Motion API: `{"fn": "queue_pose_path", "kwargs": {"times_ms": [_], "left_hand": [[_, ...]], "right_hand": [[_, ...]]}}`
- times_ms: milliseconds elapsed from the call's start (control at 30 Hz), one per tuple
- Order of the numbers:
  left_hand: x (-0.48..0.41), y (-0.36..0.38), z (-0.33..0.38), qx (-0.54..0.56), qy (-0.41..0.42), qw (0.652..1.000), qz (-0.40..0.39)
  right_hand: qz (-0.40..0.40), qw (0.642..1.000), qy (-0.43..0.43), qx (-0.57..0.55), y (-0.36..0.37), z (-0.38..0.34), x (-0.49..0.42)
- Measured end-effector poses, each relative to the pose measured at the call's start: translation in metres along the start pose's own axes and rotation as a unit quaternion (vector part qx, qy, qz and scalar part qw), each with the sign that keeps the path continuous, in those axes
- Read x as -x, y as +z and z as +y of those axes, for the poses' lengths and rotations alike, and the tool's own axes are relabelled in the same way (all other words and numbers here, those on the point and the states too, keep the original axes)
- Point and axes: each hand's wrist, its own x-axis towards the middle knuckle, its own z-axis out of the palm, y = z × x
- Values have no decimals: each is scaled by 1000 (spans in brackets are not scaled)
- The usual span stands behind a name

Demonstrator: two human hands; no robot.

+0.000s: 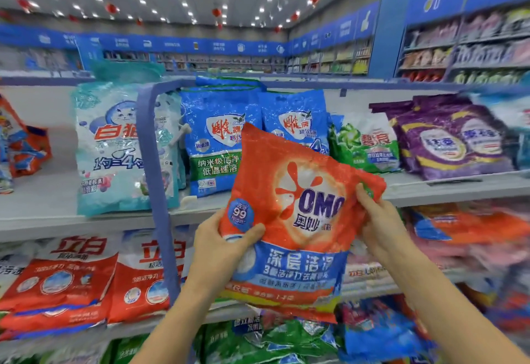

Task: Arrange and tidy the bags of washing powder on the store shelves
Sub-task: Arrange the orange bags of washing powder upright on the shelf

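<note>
Both-handed, the person held a crinkled orange-and-blue plastic OMO washing powder bag (289,220) up in front of the shelves, tilted with its top leaning right. Left hand (226,244) came up from bottom centre, forearm bare, thumb pressed across the bag's front at the lower left edge, remaining fingers hidden behind the bag: clamped on the bag. Right hand (378,220) reached in from bottom right, forearm bare, fingers pinching the crumpled upper right corner of the same bag, thumb on the front side. Bag was in the air, not resting on any shelf, overlapping the view of the grey upper shelf board (459,188).

On that upper shelf stood, left to right, a pale teal-and-white bag with a cat picture (114,148), two blue bags with a red-and-white shield logo (213,140), a green-and-white bag (364,145) and purple bags with gold trim (450,140), these last leaning back. A blue vertical shelf-frame post (153,163) crossed in front of the teal bag. Lower shelf at left held red-and-white bags with large red characters (68,274), lying sloped. Below, green bags (258,340) lay jumbled; right side blurred, orange and blue bags there hard to read.
</note>
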Motion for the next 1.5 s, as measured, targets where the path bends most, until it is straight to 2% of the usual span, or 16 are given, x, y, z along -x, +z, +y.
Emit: {"fn": "queue_pose_path", "kwargs": {"times_ms": [100, 233, 633, 833, 1000, 1133, 1267, 1333, 1500], "left_hand": [[-4, -7, 12, -60, 46, 997, 29], [-9, -20, 17, -41, 29, 996, 67], [-9, -57, 37, -3, 21, 992, 121], [-4, -73, 44, -2, 2, 981, 194], [9, -92, 53, 15, -18, 963, 268], [25, -115, 61, 12, -25, 941, 337], [49, -139, 66, -27, 0, 924, 381], [61, -155, 68, -36, 3, 911, 411], [86, -209, 73, -36, -18, 889, 456]], "right_hand": [[-20, 999, -28, 31, 5, -17, 1], [-78, 994, -66, 47, 18, -35, 3], [-90, 993, -72, -8, 75, -36, -20], [-150, 987, -50, -4, 111, -34, -35], [-293, 954, -34, 44, 120, 11, -31], [-386, 916, 70, 87, 132, 70, -8], [-448, 880, 131, 85, 162, 98, 5], [-460, 874, 138, 77, 183, 106, 17], [-428, 897, 73, 83, 245, 126, 52]]}}
